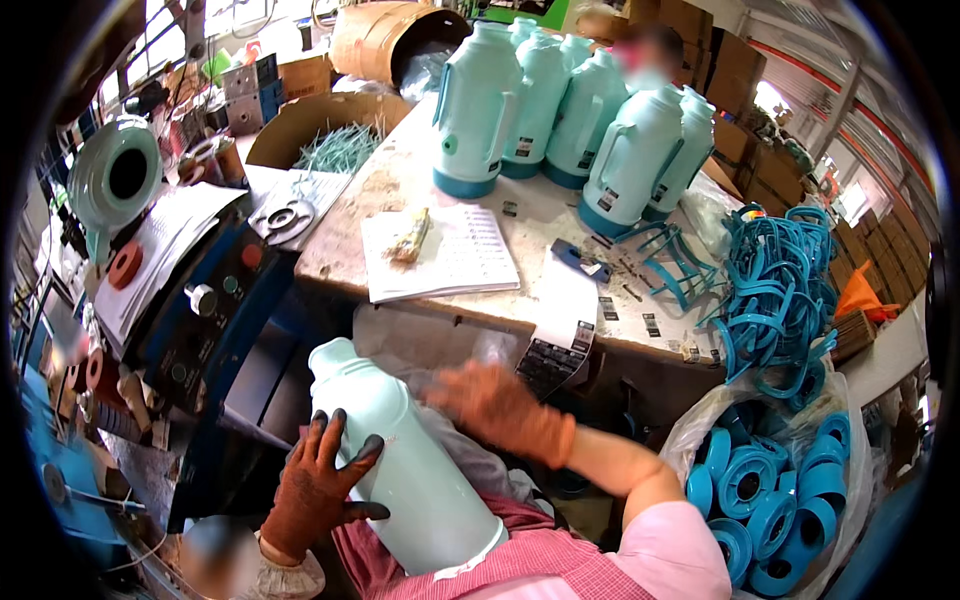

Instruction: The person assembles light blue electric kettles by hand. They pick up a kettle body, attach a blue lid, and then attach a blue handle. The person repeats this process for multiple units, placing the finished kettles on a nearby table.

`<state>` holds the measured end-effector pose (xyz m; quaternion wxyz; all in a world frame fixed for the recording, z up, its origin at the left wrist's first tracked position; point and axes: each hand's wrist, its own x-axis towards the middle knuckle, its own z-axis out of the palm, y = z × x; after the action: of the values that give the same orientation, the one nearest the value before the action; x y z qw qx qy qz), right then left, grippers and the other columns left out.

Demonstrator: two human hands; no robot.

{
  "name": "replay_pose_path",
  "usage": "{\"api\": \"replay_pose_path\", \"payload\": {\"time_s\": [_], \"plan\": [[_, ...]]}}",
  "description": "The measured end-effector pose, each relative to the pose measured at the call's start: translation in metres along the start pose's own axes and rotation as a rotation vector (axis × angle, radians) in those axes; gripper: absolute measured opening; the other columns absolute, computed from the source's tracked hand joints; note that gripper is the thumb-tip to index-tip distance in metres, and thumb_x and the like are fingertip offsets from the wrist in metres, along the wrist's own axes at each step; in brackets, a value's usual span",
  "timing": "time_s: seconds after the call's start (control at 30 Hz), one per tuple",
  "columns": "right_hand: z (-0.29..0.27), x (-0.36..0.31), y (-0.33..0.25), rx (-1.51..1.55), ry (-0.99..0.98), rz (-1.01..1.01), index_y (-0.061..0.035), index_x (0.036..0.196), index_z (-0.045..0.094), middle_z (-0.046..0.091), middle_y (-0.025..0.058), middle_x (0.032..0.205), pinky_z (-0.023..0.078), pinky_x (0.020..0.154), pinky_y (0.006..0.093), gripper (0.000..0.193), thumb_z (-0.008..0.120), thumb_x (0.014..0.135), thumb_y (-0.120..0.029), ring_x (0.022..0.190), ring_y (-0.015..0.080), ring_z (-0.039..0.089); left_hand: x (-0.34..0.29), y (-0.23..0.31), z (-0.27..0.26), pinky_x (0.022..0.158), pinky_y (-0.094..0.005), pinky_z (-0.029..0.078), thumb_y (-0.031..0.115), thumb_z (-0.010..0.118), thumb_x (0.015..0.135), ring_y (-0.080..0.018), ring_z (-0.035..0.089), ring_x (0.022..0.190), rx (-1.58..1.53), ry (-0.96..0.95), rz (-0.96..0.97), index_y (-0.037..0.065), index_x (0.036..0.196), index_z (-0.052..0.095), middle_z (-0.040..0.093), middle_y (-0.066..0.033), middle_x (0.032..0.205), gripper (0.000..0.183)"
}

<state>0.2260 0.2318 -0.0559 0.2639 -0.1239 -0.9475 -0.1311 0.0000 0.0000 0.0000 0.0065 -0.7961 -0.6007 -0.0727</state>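
A pale green thermos flask body (pixel 430 490) lies tilted across my lap, its narrow neck pointing up and away to the left. My left hand (pixel 312 490), in an orange-brown glove with darkened fingertips, rests on its left side with the fingers spread apart. To the right of the flask's shoulder is my right hand (pixel 500 410), gloved alike and smeared by motion. Its fingers are too blurred to show whether they hold anything. Close beyond it, a sheet of dark labels (pixel 553 355) hangs over the table's front edge.
Several green flasks with blue bases (pixel 478 110) stand on the worktable (pixel 400 170), near stacked papers (pixel 480 255). Blue handles (pixel 785 280) pile up at the right, above a plastic bag (pixel 850 400) of blue rings. Left is a machine panel (pixel 205 330); behind it, a carton (pixel 275 135).
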Motion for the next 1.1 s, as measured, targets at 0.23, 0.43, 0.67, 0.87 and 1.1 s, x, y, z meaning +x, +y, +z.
{"api": "replay_pose_path", "payload": {"time_s": [0.23,0.43,0.67,0.87,1.1], "plan": [[0.088,0.047,0.13,-0.023,0.307,0.283,-0.0106,0.117,0.06,0.059,0.0127,0.12,0.045,0.089,0.0399,0.036,0.057,0.085,-0.026,0.105,0.0323,0.058,0.058,0.041,-0.033,0.078,-0.0409,0.049,0.057,0.079,0.048,-0.0336,0.054,0.086,0.213,-0.257,0.097,0.031,0.125,0.057,0.048,-0.0195,0.104,0.084],[0.072,0.129,-0.001,0.59,-0.529,0.271,-0.0101,0.113,0.061,0.06,0.0198,0.112,0.045,0.09,0.0407,0.047,0.053,0.087,-0.049,0.105,0.0342,0.057,0.078,0.045,-0.01,0.092,-0.0459,0.043,0.033,0.081,0.062,-0.0393,0.049,0.11,-0.088,0.034,0.225,0.019,0.126,0.054,0.048,-0.0172,0.124,0.071],[-0.105,0.119,-0.003,1.239,0.313,0.204,-0.0059,0.103,0.065,0.066,0.0067,0.085,0.05,0.067,0.0268,0.027,0.072,0.078,-0.014,0.074,0.0119,0.061,0.019,0.02,0.055,0.091,-0.032,0.046,0.025,0.041,0.099,-0.0212,0.058,0.103,-1.888,0.557,-0.491,0.002,0.126,0.047,0.057,-0.0101,0.117,0.036],[-0.186,0.097,0.067,0.923,0.126,-0.044,-0.0074,0.134,0.044,0.05,0.0135,0.127,0.035,0.104,0.0409,0.079,0.082,0.066,-0.021,0.121,0.0306,0.045,0.05,-0.026,-0.054,0.072,-0.0263,0.047,0.02,0.063,0.087,-0.0085,0.055,0.083,-0.993,0.707,-0.219,-0.001,0.104,0.062,0.063,-0.0048,0.089,0.027],[-0.157,0.119,0.093,0.493,0.473,-0.075,-0.0081,0.126,0.046,0.05,0.0133,0.124,0.041,0.099,0.0401,0.079,0.083,0.056,-0.008,0.116,0.0311,0.048,0.088,-0.132,-0.188,0.069,-0.0435,0.052,0.029,0.06,0.083,-0.0297,0.065,0.084,0.636,0.457,-0.576,0.009,0.107,0.06,0.061,-0.0132,0.104,0.031]]}}
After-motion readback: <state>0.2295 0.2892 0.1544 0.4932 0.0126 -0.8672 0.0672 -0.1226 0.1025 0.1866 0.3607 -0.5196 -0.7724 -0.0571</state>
